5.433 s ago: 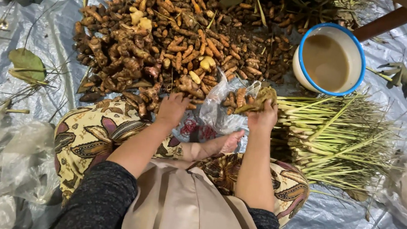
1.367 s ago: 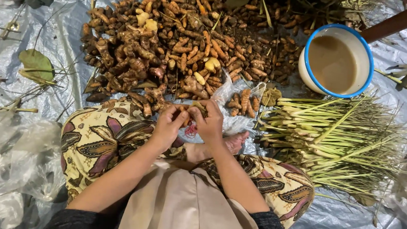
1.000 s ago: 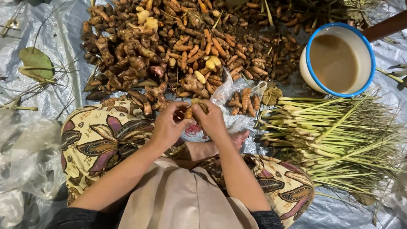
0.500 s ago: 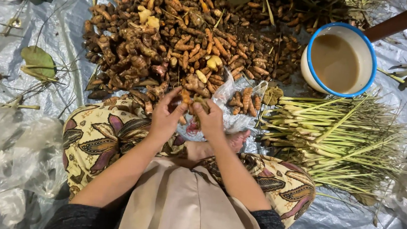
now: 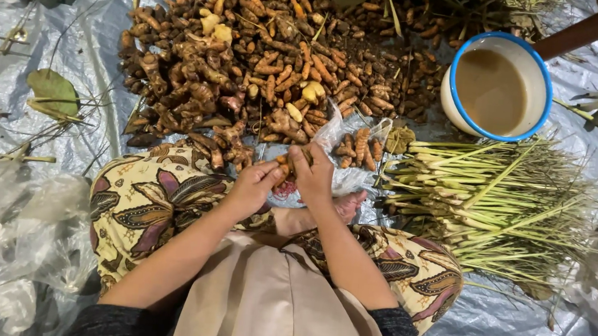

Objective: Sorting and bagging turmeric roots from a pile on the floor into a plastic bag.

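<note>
I sit cross-legged on a grey plastic sheet [image 5: 29, 36] before a big heap of brown and orange roots [image 5: 250, 63]. My left hand [image 5: 253, 185] and my right hand [image 5: 313, 176] meet above my lap, both closed on one small orange root [image 5: 286, 163]. Just beyond my hands lies a clear plastic bag [image 5: 354, 151] holding several orange root pieces.
A white bowl with a blue rim [image 5: 497, 84] holds cloudy brown water at the upper right. A bundle of green lemongrass stalks [image 5: 497, 207] lies to the right. Crumpled clear plastic [image 5: 12, 236] is at the left, with loose leaves [image 5: 52, 90] on the sheet.
My right hand left the bag's edge and came in to meet the left. Both hands now hold a root together, slightly farther forward than a second ago.
</note>
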